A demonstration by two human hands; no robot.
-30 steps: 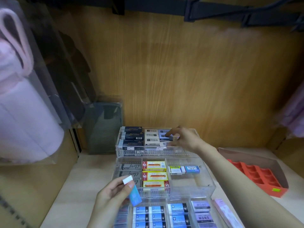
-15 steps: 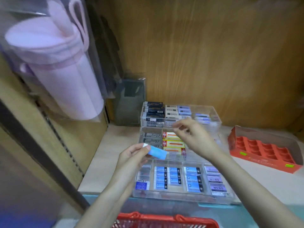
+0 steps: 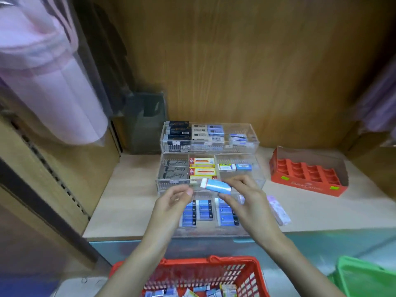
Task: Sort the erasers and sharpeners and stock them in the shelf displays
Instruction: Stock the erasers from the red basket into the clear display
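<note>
Eraser (image 3: 215, 185) lay left-to-right above the middle tray (image 3: 255, 177), right end pinched by the right hand (image 3: 246, 203); left hand (image 3: 173, 203), beside its white end, was loosely curled, holding nothing.

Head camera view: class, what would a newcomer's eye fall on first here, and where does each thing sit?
First comes the blue eraser, pinched by the right hand at the picture's centre, above the clear tiered display on the shelf. Next come the red basket at the bottom edge, with loose packs inside, and the red-orange carton on the shelf's right side.
</note>
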